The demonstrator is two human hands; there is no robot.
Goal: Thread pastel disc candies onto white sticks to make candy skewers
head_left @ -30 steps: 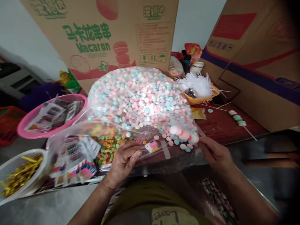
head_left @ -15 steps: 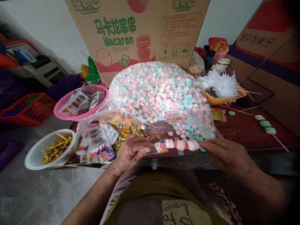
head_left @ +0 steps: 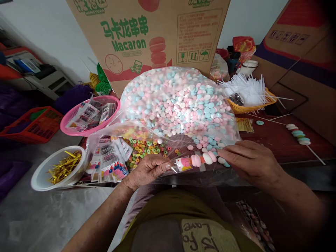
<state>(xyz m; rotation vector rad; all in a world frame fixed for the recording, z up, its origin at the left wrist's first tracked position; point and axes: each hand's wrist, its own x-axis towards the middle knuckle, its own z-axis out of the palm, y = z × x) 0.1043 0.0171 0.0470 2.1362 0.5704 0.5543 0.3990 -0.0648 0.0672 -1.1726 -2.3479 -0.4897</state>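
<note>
Between my hands lies a candy skewer [head_left: 209,158] with pink and white candies and orange pieces, in a clear plastic wrapper [head_left: 183,163] with a printed end. My left hand [head_left: 148,170] is closed, thumb and finger pinching the skewer's left end, where a bit of white stick shows. At the opposite end, my right hand [head_left: 252,164] has its fingers together on the wrapped skewer; its thumb is hidden. Just beyond, loose pastel candies [head_left: 207,141] spill from a big clear bag [head_left: 170,101]. Small ring candies [head_left: 147,148] lie left of them.
Left are a white bowl [head_left: 36,180] of gold ties, printed wrappers [head_left: 109,159] and a pink basket [head_left: 90,133]. On the right stand a yellow basket [head_left: 252,107] of white sticks and another candy skewer [head_left: 298,134]. A large carton [head_left: 126,70] rises behind.
The skewer's candies now show a tilt down to the left, and white stick shows by my left thumb. My right hand has shifted slightly left and up. The view has shifted a little.
</note>
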